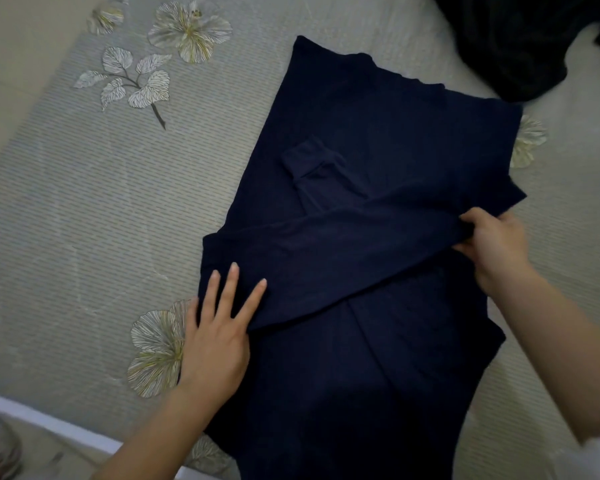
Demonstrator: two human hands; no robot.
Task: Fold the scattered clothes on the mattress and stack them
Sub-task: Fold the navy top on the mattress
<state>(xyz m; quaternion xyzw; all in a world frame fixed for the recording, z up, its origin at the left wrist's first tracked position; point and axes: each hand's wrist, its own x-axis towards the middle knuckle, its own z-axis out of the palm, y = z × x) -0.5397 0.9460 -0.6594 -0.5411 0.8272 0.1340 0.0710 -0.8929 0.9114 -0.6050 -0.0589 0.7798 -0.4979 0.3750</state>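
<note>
Halfway folding the dark navy cloth top (378, 133), pinching its sleeve (343, 247) with right hand (492, 244), pressing with flat-fingered left hand (215, 337), needing smoothing next.

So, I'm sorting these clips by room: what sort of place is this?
Probably a bedroom: a mattress with a grey flower-printed cover, a navy garment spread on it for folding, and a dark heap of clothes at its far right.
</note>
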